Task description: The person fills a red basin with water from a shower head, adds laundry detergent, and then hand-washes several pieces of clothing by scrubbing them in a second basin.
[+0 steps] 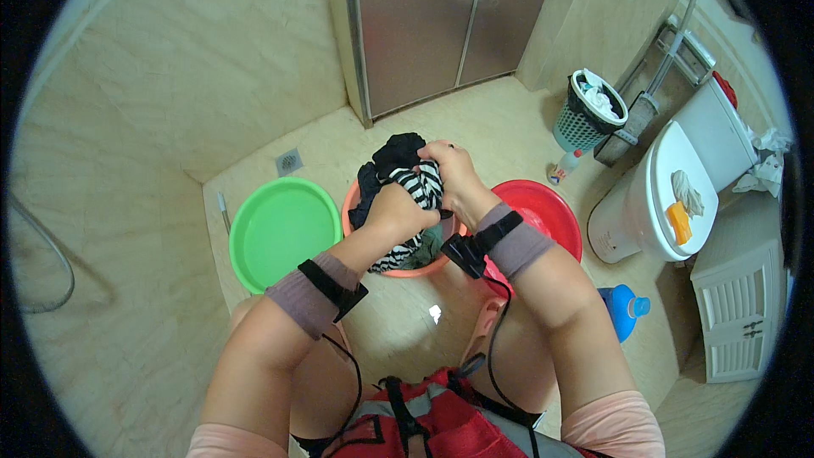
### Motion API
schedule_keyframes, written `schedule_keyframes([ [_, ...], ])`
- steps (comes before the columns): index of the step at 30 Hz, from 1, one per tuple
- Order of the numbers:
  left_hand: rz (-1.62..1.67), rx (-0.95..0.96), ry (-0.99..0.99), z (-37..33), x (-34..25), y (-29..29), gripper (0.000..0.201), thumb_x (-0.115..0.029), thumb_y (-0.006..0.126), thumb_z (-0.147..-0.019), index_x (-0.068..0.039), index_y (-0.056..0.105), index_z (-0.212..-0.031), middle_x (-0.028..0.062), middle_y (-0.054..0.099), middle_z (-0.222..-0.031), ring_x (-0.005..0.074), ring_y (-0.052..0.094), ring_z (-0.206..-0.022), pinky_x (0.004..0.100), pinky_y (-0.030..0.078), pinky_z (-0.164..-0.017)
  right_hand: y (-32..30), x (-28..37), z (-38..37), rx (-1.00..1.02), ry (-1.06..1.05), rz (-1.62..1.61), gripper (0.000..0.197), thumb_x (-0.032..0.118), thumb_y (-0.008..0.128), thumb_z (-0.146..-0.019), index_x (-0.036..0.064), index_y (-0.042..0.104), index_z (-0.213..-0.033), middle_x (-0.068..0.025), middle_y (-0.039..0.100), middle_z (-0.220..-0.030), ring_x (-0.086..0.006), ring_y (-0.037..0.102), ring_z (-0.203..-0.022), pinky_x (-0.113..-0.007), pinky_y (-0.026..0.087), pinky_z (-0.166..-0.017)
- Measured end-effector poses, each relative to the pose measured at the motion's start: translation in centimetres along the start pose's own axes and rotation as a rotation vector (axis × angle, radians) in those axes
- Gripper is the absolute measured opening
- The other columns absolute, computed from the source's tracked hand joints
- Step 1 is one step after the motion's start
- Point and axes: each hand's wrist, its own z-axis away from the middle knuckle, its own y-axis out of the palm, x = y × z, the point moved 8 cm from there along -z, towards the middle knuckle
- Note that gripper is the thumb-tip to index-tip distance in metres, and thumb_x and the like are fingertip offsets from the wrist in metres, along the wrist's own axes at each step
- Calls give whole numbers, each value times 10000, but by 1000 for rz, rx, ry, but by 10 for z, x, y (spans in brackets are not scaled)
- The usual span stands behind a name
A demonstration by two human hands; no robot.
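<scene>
Over an orange basin [415, 272] on the floor in front of me, both my hands grip a black-and-white striped garment [428, 180]. My left hand [397, 214] is closed on its middle, with striped folds showing on either side. The fingers of my right hand [454, 171] are closed around its far right part, beside bunched black cloth [398, 151]. Dark cloth hangs at the basin's left rim, and a grey-green cloth [431, 246] lies inside. Some fingertips are hidden by the fabric and the backs of my hands.
A green basin [285, 233] stands left, a red basin [555, 212] right. Beyond are a small bottle [563, 168], a waste bin [570, 123] and a toilet [619, 225]. A blue bottle [621, 309] stands near my right knee. A floor drain [289, 161] lies by the wall.
</scene>
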Motion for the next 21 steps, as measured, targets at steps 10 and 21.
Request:
schedule_keyframes([
  [10, 678, 9, 49, -14, 6, 8, 254, -60, 687, -675, -11, 611, -913, 59, 637, -766, 169, 622, -644, 309, 508, -578, 8, 5, -5, 55, 70, -12, 117, 144, 631, -798, 40, 578, -804, -74, 592, -688, -183, 573, -575, -341, 490, -529],
  [21, 1647, -100, -293, -33, 12, -7, 406, -431, 698, -778, -81, 597, -959, 85, 648, -875, 237, 637, -760, 381, 541, -689, -6, -5, 70, 539, 411, 237, 465, 330, 637, -868, 181, 461, -1273, -25, 621, -1080, -200, 624, -866, -439, 530, -737],
])
